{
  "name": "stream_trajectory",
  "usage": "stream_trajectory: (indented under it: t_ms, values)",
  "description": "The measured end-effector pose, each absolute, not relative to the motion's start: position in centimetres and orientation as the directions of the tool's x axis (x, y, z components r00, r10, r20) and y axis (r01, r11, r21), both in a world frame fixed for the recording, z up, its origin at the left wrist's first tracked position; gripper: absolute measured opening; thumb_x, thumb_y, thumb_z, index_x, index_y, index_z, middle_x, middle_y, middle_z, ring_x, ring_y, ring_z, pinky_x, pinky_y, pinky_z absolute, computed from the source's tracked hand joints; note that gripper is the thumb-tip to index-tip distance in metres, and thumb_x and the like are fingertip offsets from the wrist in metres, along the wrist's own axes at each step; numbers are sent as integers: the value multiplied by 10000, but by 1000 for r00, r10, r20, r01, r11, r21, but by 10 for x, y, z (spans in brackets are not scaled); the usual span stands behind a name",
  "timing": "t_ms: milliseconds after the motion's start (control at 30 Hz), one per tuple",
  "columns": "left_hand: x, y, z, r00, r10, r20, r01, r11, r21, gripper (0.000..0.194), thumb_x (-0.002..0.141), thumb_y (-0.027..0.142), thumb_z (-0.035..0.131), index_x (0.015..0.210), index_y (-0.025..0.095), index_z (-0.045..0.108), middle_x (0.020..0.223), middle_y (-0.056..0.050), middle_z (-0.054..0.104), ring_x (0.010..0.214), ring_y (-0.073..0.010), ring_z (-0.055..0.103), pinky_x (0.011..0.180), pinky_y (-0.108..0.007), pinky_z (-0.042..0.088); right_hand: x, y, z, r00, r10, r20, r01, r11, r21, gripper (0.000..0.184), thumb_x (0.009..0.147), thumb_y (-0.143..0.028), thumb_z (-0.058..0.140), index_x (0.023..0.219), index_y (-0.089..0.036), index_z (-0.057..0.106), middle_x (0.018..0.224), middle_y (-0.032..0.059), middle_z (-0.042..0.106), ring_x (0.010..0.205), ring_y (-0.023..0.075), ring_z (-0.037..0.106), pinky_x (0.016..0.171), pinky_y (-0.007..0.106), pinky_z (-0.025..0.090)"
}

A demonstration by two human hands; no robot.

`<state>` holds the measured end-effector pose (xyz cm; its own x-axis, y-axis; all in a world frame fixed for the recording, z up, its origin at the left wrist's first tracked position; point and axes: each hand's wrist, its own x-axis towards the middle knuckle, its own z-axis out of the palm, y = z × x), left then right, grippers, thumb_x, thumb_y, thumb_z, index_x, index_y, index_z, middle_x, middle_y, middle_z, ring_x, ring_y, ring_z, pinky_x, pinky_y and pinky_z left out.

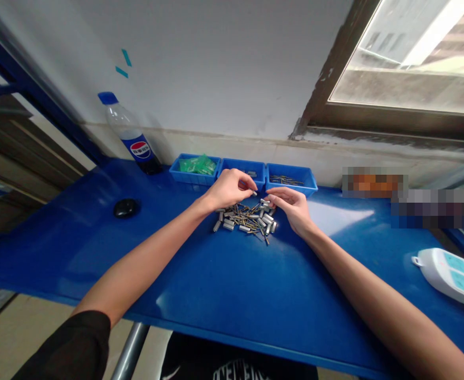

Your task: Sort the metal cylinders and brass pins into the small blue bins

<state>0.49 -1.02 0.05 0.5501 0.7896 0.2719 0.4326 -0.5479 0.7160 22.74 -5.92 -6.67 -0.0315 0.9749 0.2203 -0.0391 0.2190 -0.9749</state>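
Observation:
On the blue table lies a loose pile of thin brass-coloured pins [246,215] mixed with short silver metal pieces [228,225]. My left hand [232,187] is over the far left of the pile, thumb and fingers pinched on a small silver metal piece [254,193]. At the pile's right edge, my right hand [291,205] has its fingers closed on a silver metal piece [265,203]. Just beyond stand three blue bins: the left bin [192,177] with green bits, the middle bin [260,182] with a few silver pieces, the right bin [293,189] with pins.
A cola bottle [133,138] stands at the back left against the wall. A black computer mouse [126,208] lies left of my left arm. At the right edge is a white power strip [449,269]. Blurred-out items [374,183] lie at the back right, below the window.

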Motion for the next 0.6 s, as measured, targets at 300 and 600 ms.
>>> stream_trajectory:
  t_ms: [300,600]
  values:
    - [8,-10,-4,603,776,184,186,-362,913,155,768,211,790,892,119,806,911,-102,812,855,-208,786,786,-303,639,227,-61,-63,-96,976,197,-43,194,-980,337,740,-446,909,995,-243,824,903,48,830,782,207,771,760,344,620]
    - [3,-5,-1,453,864,219,289,-374,881,124,812,165,752,919,121,797,919,-99,815,808,-200,791,813,-336,655,228,-60,-65,-68,978,196,-13,196,-981,311,786,-451,873,1002,-231,826,920,60,831,753,194,751,722,334,599]
